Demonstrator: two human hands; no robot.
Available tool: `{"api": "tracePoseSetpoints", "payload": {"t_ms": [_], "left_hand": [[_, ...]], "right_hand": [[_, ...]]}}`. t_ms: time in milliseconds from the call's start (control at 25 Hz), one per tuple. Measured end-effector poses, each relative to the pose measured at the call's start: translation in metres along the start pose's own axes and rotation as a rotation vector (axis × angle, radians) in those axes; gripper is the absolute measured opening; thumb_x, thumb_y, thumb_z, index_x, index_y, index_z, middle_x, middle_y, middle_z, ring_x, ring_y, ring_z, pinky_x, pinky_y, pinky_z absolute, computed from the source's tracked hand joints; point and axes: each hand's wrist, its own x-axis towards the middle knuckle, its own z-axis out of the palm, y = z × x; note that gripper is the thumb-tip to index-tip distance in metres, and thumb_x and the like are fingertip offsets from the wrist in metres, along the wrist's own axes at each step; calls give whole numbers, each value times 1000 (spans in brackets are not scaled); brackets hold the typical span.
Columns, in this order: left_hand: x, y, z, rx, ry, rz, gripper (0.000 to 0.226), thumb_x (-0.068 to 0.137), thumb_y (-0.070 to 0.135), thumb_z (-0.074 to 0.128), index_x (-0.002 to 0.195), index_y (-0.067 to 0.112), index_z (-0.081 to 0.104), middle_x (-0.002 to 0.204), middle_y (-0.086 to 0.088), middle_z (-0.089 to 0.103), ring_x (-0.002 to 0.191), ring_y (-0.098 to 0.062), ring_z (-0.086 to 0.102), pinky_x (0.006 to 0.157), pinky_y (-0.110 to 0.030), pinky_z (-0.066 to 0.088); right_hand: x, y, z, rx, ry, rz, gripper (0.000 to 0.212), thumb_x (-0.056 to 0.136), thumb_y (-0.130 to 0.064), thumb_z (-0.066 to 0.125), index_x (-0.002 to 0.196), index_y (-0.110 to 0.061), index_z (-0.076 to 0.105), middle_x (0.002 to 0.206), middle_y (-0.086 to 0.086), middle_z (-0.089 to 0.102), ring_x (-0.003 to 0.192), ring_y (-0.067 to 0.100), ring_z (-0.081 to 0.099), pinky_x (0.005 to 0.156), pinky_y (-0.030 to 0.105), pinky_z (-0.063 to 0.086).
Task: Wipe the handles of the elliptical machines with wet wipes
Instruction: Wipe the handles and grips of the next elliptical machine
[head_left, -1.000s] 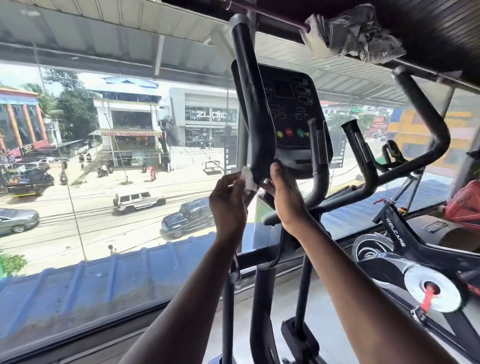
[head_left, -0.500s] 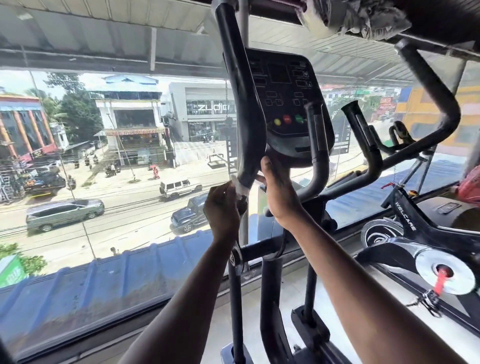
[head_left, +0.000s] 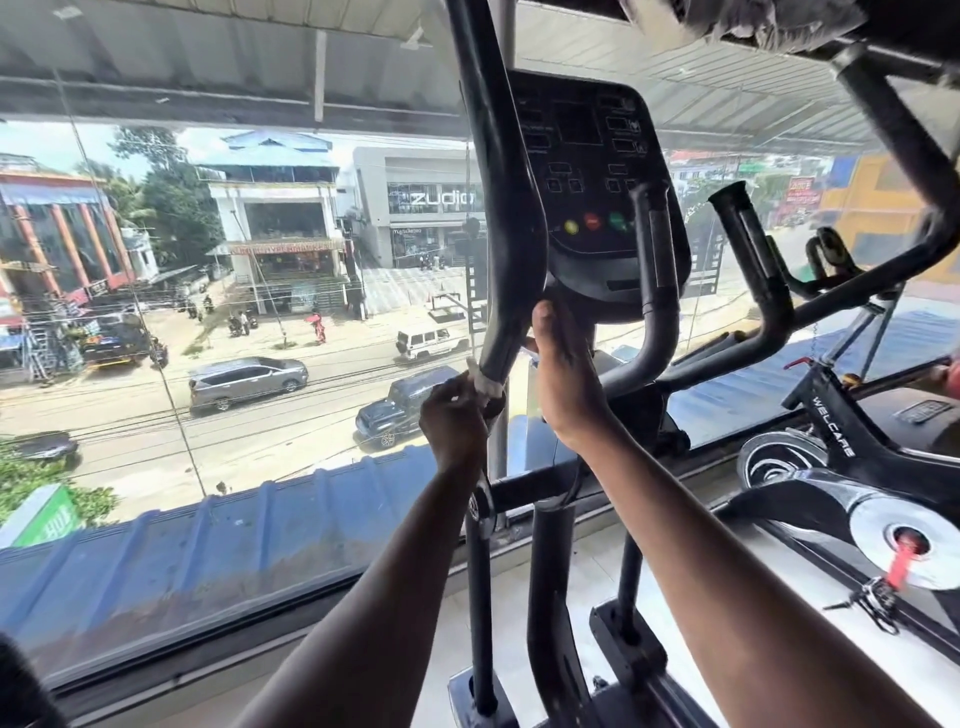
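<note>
While the left hand (head_left: 453, 415) pinches a white wet wipe (head_left: 485, 382) wrapped round the lower end of the elliptical's long left handle (head_left: 501, 218), fingers curled on it, the right hand (head_left: 563, 374) is on the same handle just above and to the right, thumb up against the bar; its fingers go behind the bar, so whether they close round it cannot be told. A bit of white shows between right hand and handle, probably more wipe. Both hands sit near each other, not touching. Handle is black, curves up out of the top of view. Just right of it: black console (head_left: 587, 171) with yellow, red and green buttons, screen dark. Short fixed grips: one (head_left: 655, 270) in front of the console's right edge, another (head_left: 753, 260) further right. Long right handle (head_left: 904, 145) arcs from the top right corner. Exercise bike (head_left: 852, 467) marked WELCARE at lower right, silver flywheel with red part. Big window (head_left: 208, 260) ahead, street with cars and shopfronts below, blue roofing under the sill.
</note>
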Motion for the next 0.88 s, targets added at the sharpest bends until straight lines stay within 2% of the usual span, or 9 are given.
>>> {"api": "tracePoseSetpoints", "payload": {"t_ms": [80,280,360,440,520,600,720,800,880], "left_hand": [[5,2,1,-11,-4,-43,22,86,-6,55,95,-4,74,91,-16,73,47,2,57,42,-8,38],[0,-2,7,1,37,200,17,88,2,56,87,0,73,84,-6,65,64,1,54,61,-15,40],[13,-19,8,65,21,107,20,85,1,56,91,3,76,90,-9,70,74,-12,58,68,-26,42],[24,-31,7,121,-10,-9,24,78,4,58,94,1,76,96,-14,73,83,-26,64,68,-27,42],[34,-40,7,178,-52,-75,31,62,19,59,83,4,76,87,-21,74,83,-38,67,68,-37,48],[49,-58,8,222,-107,-128,31,51,24,62,74,9,75,79,-21,73,73,-36,68,71,-43,54],[58,-60,1,193,-149,-193,19,49,16,71,67,13,72,71,-17,72,67,-28,69,75,-48,60],[43,-48,-8,97,-169,-213,14,57,8,73,70,12,67,66,-14,70,63,-26,68,72,-43,61],[32,-41,-13,-9,-206,-225,15,71,-2,71,73,9,61,59,-8,66,54,-21,63,58,-29,57]], "right_hand": [[0,2,0,-12,-6,-11,25,105,-14,30,114,-30,45,107,-32,47,99,-31,44,90,-3,31],[3,9,3,-30,48,-57,23,104,-10,31,115,-20,48,104,-25,47,92,-30,45,84,-6,29],[6,16,6,-27,95,-79,27,102,-19,31,119,-15,52,104,-23,52,92,-23,49,87,2,36],[7,21,9,-40,128,-81,37,99,-23,31,122,-6,54,109,-13,59,92,-16,51,89,10,37],[7,24,10,-48,135,-97,35,103,-16,32,129,-3,51,121,-8,55,103,-18,45,93,2,33],[7,18,9,-44,123,-142,29,104,-11,32,127,-18,47,117,-21,50,106,-27,43,93,-3,28],[7,41,5,-73,140,-115,18,102,-29,37,107,-30,54,100,-13,60,97,-9,56,91,14,42],[-8,80,6,-130,220,82,21,95,-47,44,104,-35,57,106,-1,65,101,15,63,92,39,52],[-31,111,16,-128,180,340,17,88,-49,58,91,-32,55,94,4,69,89,27,67,82,53,55]]}}
